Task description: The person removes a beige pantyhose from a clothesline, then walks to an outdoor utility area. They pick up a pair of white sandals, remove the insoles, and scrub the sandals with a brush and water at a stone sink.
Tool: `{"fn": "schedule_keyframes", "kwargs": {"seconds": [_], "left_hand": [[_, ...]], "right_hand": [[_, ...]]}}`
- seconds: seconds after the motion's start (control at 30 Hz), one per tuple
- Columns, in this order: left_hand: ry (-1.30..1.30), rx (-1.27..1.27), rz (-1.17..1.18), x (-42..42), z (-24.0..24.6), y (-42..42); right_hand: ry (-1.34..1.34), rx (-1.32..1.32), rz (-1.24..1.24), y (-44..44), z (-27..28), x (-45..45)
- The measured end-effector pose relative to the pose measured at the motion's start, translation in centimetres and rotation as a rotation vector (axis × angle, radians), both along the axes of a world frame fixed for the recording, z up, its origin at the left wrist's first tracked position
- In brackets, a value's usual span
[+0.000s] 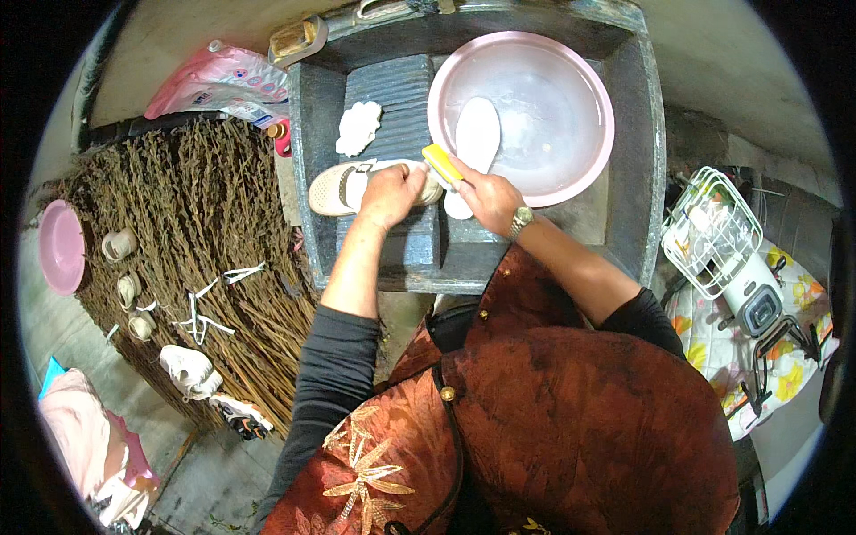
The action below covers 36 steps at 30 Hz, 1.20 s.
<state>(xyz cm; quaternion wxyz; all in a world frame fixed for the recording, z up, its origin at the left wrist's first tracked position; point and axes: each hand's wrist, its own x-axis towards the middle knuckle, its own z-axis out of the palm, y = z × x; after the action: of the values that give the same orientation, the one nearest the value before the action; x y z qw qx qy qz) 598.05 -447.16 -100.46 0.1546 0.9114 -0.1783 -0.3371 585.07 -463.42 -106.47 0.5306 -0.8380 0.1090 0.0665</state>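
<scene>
A beige perforated shoe (pixel 329 190) with a buckled strap lies across the ribbed washboard (pixel 394 100) of a dark stone sink (pixel 545 264). Gripped at its heel half, the shoe is steadied by my left hand (pixel 388 194). In my right hand (pixel 491 200) is a yellow-backed scrubbing brush (pixel 441 162), held against the shoe's heel end; the bristles are mostly hidden. A white insole (pixel 478 127) leans over the rim of a pink basin (pixel 605 134) holding cloudy water (pixel 542 100). A white scalloped piece (pixel 359 128), perhaps a cloth or sponge, rests on the washboard.
Left of the sink, bundled dry stalks (pixel 194 200) carry several shoes, including a white one (pixel 190 371), and white laces (pixel 200 314). A pink detergent bag (pixel 221 80) and a soap dish (pixel 297 40) stand near the far left corner. A vehicle with a white wire basket (pixel 714 231) is at right.
</scene>
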Motion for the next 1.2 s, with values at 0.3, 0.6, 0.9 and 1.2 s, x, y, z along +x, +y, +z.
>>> {"fn": "schedule_keyframes", "kwargs": {"seconds": [0.3,0.6,0.9,1.2], "left_hand": [[0.489,-0.623,0.853,-0.8,-1.1,0.7],[0.298,-0.666,0.785,-3.1,-3.1,-0.6],[0.526,-0.672,0.830,-2.4,-4.2,0.8],[0.728,-0.839,0.809,-1.6,-3.5,1.7]], "right_hand": [[-0.035,-0.027,-0.192,-0.6,1.4,-1.1],[0.000,-0.186,-0.095,1.1,5.2,5.8],[0.198,-0.428,-0.002,6.8,7.8,-1.0],[0.266,-0.392,-0.244,7.3,6.2,-0.2]]}}
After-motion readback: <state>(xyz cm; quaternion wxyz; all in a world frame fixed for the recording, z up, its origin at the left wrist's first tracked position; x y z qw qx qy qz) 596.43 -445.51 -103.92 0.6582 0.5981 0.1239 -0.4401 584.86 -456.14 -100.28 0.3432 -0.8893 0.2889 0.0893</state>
